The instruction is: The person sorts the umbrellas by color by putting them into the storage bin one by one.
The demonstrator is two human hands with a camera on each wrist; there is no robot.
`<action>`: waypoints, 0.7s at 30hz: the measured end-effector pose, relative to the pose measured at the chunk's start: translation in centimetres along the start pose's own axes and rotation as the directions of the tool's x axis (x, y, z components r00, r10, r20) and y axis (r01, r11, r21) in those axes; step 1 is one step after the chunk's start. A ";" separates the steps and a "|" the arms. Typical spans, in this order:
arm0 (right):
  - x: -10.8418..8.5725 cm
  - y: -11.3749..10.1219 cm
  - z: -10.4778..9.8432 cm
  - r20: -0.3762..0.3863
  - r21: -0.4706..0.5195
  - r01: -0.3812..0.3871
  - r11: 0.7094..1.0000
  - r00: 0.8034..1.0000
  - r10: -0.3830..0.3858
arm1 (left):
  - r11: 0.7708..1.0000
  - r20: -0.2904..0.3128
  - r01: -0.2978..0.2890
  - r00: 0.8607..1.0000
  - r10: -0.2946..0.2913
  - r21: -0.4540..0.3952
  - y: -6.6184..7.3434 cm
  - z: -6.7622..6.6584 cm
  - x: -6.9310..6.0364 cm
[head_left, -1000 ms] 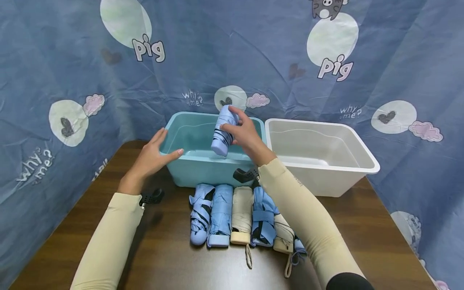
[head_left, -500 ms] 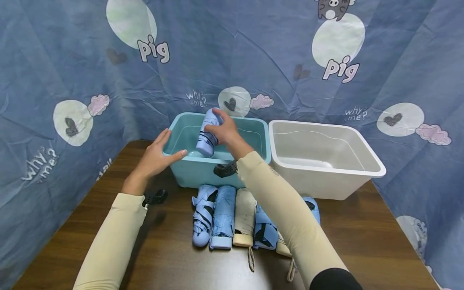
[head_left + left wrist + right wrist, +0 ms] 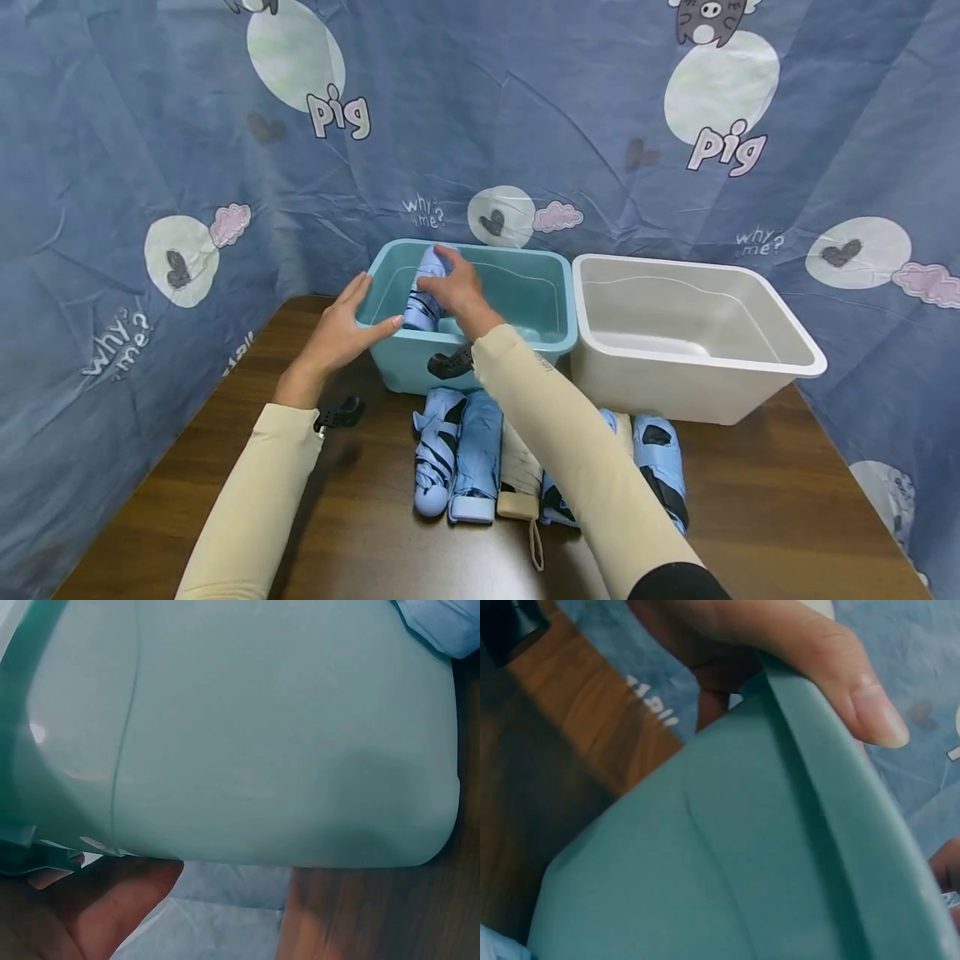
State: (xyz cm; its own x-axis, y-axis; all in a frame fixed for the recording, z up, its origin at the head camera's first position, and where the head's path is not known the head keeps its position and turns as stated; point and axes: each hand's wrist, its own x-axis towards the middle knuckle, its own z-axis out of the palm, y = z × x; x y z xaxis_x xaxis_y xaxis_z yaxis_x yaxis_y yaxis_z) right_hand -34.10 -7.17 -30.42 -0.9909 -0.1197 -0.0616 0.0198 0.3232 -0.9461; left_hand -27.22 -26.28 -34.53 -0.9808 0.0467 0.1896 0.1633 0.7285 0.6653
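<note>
My right hand (image 3: 459, 287) grips a folded periwinkle umbrella (image 3: 423, 307) with dark stripes. It holds the umbrella tilted inside the left part of the teal bin (image 3: 397, 367), its lower end behind the front rim. My left hand (image 3: 333, 342) holds the bin's front left corner. In the right wrist view the left thumb (image 3: 874, 712) lies over the rim, with other fingers outside the wall. The bin's outer wall (image 3: 262, 750) fills most of the left wrist view. Whether the umbrella touches the bin floor is hidden.
A white bin (image 3: 675, 392) stands right of the teal one. On the brown table (image 3: 787, 517), folded umbrellas lie in a row: a striped one (image 3: 435, 454), a blue one (image 3: 475, 458), a beige one (image 3: 520, 483) and several partly behind my right sleeve (image 3: 577, 450).
My right hand has carried the umbrella leftward and lowered it into the teal bin. My left hand has stayed at the bin's corner. The head view has shifted slightly.
</note>
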 end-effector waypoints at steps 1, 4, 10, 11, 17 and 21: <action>-0.1 0.1 -0.1 0.006 -0.010 0.002 1.000 1.000 -0.002 | 1.000 -0.001 -0.005 1.000 0.005 -0.004 0.1 0.0 0.0; -0.2 0.0 -0.4 0.026 -0.031 0.009 0.999 1.000 -0.008 | 1.000 -0.007 -0.021 1.000 0.021 -0.013 0.4 -0.1 0.0; 0.1 -0.5 -0.6 0.060 -0.091 0.006 0.996 0.998 -0.001 | 0.999 -0.018 -0.042 0.999 0.042 -0.015 0.8 -0.5 0.2; 0.1 -0.5 -0.5 0.067 -0.098 -0.004 0.995 0.998 0.010 | 0.999 -0.018 -0.041 0.999 0.041 -0.019 0.8 -0.6 0.2; 0.4 -0.1 0.1 0.150 -0.193 -0.101 0.976 0.980 0.131 | 1.000 -0.008 -0.017 1.000 0.017 -0.023 0.4 -0.5 -0.1; 0.3 0.5 0.1 0.163 -0.285 -0.112 0.952 0.973 0.163 | 1.000 0.002 -0.013 1.000 0.013 -0.025 0.2 0.0 -0.2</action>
State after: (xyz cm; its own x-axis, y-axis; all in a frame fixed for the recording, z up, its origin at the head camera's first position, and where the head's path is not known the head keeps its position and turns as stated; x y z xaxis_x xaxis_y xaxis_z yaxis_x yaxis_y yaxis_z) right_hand -34.42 -7.14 -30.91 -0.9390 -0.2171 -0.2666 0.0920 0.5885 -0.8032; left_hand -26.96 -26.13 -34.42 -0.9787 0.0574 0.1969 0.1786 0.7107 0.6804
